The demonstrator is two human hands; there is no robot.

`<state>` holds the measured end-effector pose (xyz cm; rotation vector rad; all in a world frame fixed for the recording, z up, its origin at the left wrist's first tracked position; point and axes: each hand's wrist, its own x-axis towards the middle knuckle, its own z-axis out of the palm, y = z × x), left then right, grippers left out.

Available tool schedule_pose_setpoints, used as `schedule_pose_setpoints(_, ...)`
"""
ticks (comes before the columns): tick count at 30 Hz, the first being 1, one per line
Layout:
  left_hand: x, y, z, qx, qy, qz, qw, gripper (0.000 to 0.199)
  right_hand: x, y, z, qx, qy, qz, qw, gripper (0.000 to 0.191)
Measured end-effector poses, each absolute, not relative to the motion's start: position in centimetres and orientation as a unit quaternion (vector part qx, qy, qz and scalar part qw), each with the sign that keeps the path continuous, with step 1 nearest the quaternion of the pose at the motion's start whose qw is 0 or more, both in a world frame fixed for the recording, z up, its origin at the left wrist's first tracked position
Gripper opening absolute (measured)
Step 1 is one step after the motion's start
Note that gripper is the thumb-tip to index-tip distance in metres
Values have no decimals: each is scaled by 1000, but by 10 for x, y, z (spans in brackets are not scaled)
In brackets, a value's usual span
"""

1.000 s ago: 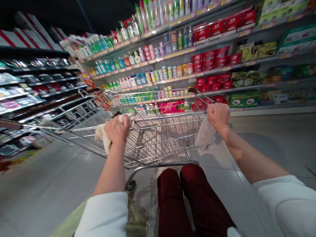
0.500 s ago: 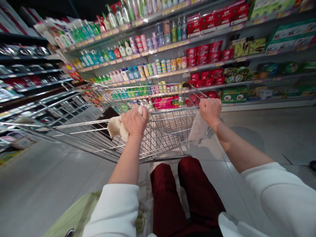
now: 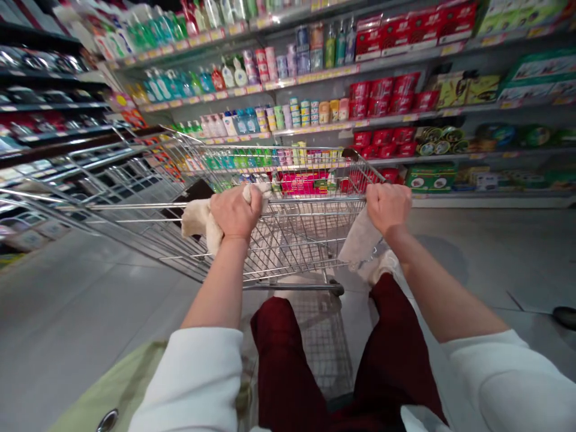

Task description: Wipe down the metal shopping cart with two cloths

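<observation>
A metal wire shopping cart [image 3: 315, 200] stands in front of me, turned somewhat sideways. My left hand [image 3: 236, 211] is closed around a cream cloth [image 3: 196, 218] on the cart's near top rail. The cloth's loose end hangs to the left of the fist. At the right end of that rail, my right hand [image 3: 389, 205] grips the metal, and a thin whitish cloth [image 3: 360, 239] hangs below it. A dark flat panel [image 3: 191, 195] shows in the cart behind the cream cloth.
Shelves ahead carry bottles, red tubs [image 3: 382, 96] and red boxes [image 3: 409, 30]. Dark shelves with shiny wares [image 3: 31, 96] line the left. Grey tile floor [image 3: 472, 252] runs along the right, with a dark shoe [image 3: 564, 317] at the edge. A light green bag [image 3: 108, 384] hangs at my left side.
My right leg has stepped forward, its shoe now showing beneath the whitish cloth. In view, the left hand has shifted slightly left and the right hand slightly right. Both keep their grip.
</observation>
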<state>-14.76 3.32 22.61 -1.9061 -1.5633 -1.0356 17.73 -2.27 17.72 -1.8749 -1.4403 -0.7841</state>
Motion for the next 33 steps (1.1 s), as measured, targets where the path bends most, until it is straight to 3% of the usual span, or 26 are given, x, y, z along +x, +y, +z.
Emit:
schedule_pose_setpoints(7,-195,40,229,-686,-590,-355,236,45,134,-63,178,-660,-613,-299,315,39)
schedule_pose_setpoints(12,-220,37,241,-660,-660,-316,171,55,88,-93,178,-615,-653,-287,336,31)
schedule_pose_setpoints(15,-193,14,236,-673,-657,-302,154,57,62,-108,175,-588,-666,-271,371,28)
schedule_pose_setpoints(23,-109,-54,204,-743,-501,-406,179,44,29,-118,156,-509,-690,-185,480,47)
schedule_pose_setpoints(30,-124,-44,202,-749,-484,-415,181,39,37,-142,98,-443,-730,-183,488,41)
schedule_pose_setpoints(33,-126,-45,201,-754,-479,-416,170,39,43,-173,55,-429,-726,-97,529,38)
